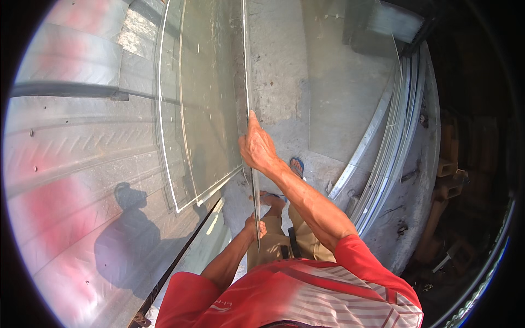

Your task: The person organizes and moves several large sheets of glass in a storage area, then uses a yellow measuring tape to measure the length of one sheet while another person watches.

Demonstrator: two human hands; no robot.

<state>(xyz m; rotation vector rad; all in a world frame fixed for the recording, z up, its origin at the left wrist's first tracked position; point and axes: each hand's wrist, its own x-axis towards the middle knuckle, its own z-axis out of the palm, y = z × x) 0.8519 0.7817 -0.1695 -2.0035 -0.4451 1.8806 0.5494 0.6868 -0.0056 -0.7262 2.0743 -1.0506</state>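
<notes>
Flanking the held glass pane (256,188) are ribbed metal (82,136) and stained concrete (279,71).

Pane (247,82) between wall (71,128) at left and rails (395,147) at right.
Other panes (210,109) stand between it and the wall; a shadow (128,240) falls on the wall, nearer the person. The right hand (258,146) is on the pane, ahead of the left hand (256,227) at its near end. Right foot (297,163) is on the floor (281,71), between pane and rails.
</notes>
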